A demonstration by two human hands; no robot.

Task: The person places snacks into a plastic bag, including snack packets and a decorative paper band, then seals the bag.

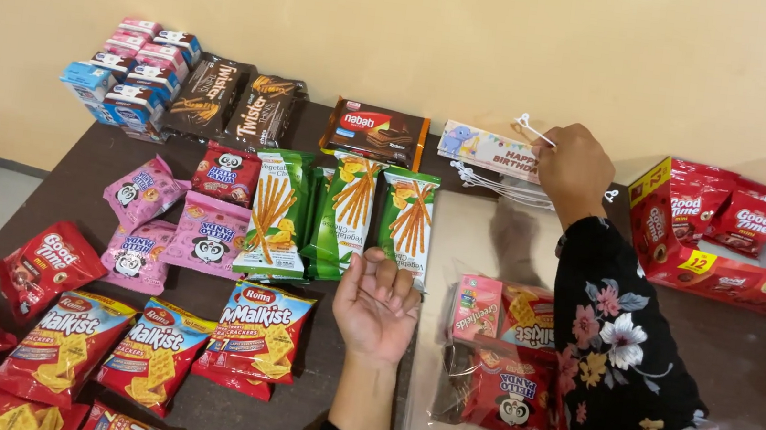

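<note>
Take the three green stick-snack packs (344, 215) in the middle of the dark table (80, 171) as your landmark. Behind them lies one brown wafer pack (375, 132); to its left stand two dark twisted-wafer packs (237, 102), and farther left a stack of small blue and pink cartons (135, 67), too tightly packed to count. Left of the green packs you have four panda biscuit pouches (180, 221), three pink and one red. In front of them lie at least five red-and-yellow cracker packs (146, 351), with red cookie pouches (46, 265) at the far left.

Your left hand (377, 309) rests palm up just in front of the rightmost green pack, fingers loosely curled and half open, fingertips touching that pack's lower edge; it holds nothing.

Your right hand (576, 170), in a black floral sleeve (620, 367), reaches behind and right of the green packs. Its fingers are pinched narrow on a white twist tie (535, 131), just above a bundle of more ties (492, 184) and a birthday card (491, 151). Right of the green packs, beneath your forearm, a clear bag (505, 363) holds a few snacks. A red cookie box (715, 253) sits farther right.
</note>
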